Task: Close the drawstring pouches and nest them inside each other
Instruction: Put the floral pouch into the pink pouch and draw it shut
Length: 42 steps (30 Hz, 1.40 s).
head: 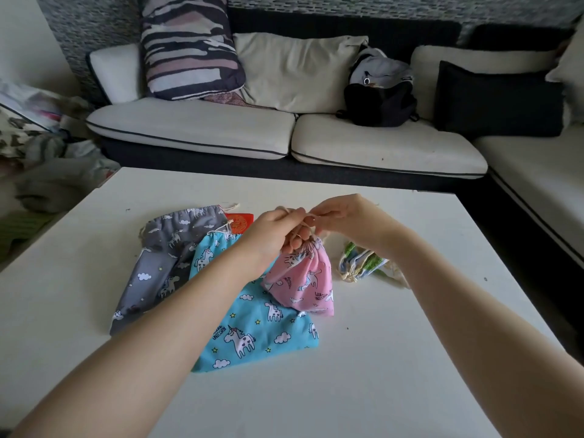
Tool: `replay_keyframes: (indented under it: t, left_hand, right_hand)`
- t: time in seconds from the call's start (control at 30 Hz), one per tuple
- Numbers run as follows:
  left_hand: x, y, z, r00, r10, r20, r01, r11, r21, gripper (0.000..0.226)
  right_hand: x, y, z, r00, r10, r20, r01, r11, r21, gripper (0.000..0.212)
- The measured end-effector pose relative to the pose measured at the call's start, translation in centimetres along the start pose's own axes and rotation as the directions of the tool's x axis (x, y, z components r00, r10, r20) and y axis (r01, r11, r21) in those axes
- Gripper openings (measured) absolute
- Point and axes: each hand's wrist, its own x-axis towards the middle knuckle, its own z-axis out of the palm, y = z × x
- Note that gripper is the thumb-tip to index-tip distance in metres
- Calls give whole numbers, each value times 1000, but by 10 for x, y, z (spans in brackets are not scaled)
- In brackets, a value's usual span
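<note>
1. A pink unicorn pouch [303, 279] is held upright near the middle of a white tabletop [395, 358], its mouth gathered tight.
2. Its cream drawstring [301, 223] is pinched by the left hand [278, 235] and the right hand [344, 216], fingers curled round the cord.
3. The pink pouch's bottom overlaps a flat blue unicorn pouch [252, 330].
4. A grey pouch [161, 263] is laid to the left, partly under the blue one.
5. A small striped pouch [360, 263] is seen just right of the pink one.
</note>
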Motion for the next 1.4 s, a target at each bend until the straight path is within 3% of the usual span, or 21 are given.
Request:
replay_keyframes:
  t: [0.1, 0.2, 0.23, 0.3, 0.37, 0.43, 0.47, 0.53, 0.6, 0.7, 0.9, 1.03, 1.13, 1.3, 1.4]
  left_hand:
    - [0, -1, -2, 1000, 0, 30, 1, 999, -41, 25]
    - [-1, -1, -6, 997, -21, 81, 28, 996, -82, 28]
    - [-2, -1, -8, 995, -21, 96, 29, 996, -85, 28]
    - [-2, -1, -12, 994, -9, 112, 19, 996, -86, 28]
    - [-3, 0, -15, 993, 7, 118, 3, 996, -85, 26]
    - [-4, 2, -16, 992, 16, 127, -6, 997, -78, 23]
    - [-5, 2, -15, 992, 18, 126, -8, 997, -78, 22]
    - [-4, 3, -13, 994, 21, 106, -11, 996, -94, 18]
    - [-4, 2, -10, 997, 17, 79, -9, 994, -106, 14]
    - [-5, -1, -7, 997, 30, 72, -26, 998, -62, 14]
    - [-10, 4, -9, 978, 198, 64, -206, 965, 160, 21]
    - [-8, -1, -9, 961, 277, 2, -265, 917, 297, 26]
    - [-6, -3, -8, 932, 355, -71, -299, 866, 402, 21]
    - [-4, -5, -4, 828, 550, -114, -345, 658, 669, 4]
    - [-5, -8, 0, 775, 613, -153, -351, 619, 703, 12]
  right_hand:
    - [3, 1, -7, 990, -125, -60, 107, 965, -240, 18]
    - [1, -1, -13, 971, -149, -188, 140, 988, -63, 17]
    - [-3, -4, -14, 977, -153, -151, 154, 988, -5, 19]
    - [-13, -8, -15, 986, -152, 66, 151, 988, 10, 23]
    - [-17, -10, -14, 937, -87, 338, 122, 989, -83, 22]
    - [-16, -8, -13, 905, 12, 424, 61, 986, -157, 30]
    - [-13, -6, -10, 929, 20, 371, 46, 985, -167, 36]
    - [-3, -1, -4, 992, -41, 116, 64, 979, -194, 26]
    - [2, 2, 6, 993, -105, -55, 89, 966, -241, 18]
    - [5, 8, 20, 994, -110, -22, 104, 976, -190, 22]
    - [5, 14, 31, 991, -32, -128, 28, 999, -30, 17]
    - [2, 15, 29, 992, 115, -47, -94, 940, 327, 18]
    - [-3, 13, 30, 994, 95, 47, -105, 857, 504, 20]
    - [-9, 16, 34, 996, -2, 91, -40, 886, 463, 20]
    - [-11, 19, 35, 993, 8, 118, -66, 864, 499, 25]
